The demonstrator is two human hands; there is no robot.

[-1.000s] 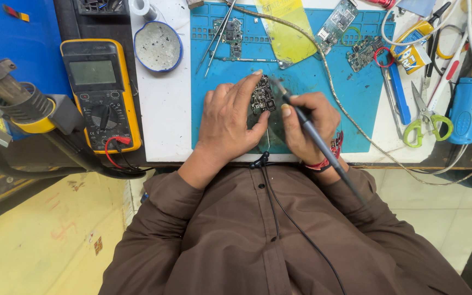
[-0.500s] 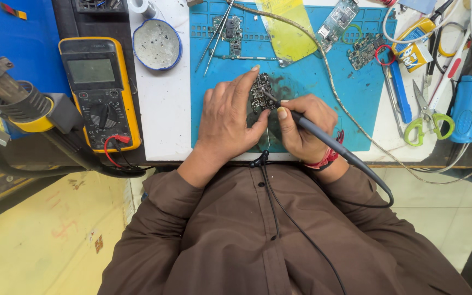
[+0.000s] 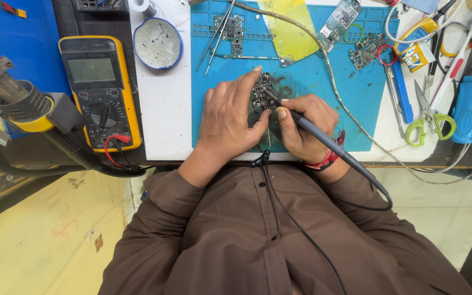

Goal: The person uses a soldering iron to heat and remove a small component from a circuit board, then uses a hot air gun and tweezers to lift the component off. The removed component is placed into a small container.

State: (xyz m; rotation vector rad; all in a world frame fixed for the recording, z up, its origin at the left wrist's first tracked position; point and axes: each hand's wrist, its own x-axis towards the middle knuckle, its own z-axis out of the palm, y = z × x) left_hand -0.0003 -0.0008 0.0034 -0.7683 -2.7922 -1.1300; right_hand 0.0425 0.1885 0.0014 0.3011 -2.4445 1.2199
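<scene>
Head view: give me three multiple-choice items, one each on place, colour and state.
1. Where does the multimeter lie?
A. Off the blue mat, on the left hand's side
B. On the mat
C. On the person's lap

2. What colour are the scissors' handles?
A. Red
B. Green
C. Black

3. What does the right hand hold?
A. Nothing
B. Tweezers
C. A soldering iron with its tip at the circuit board

Key: 1 A, the yellow meter sits beyond the mat's edge. 2 B, both loops are green. 3 C, the corded grey iron is gripped like a pen while the left hand rests on the board.
</scene>
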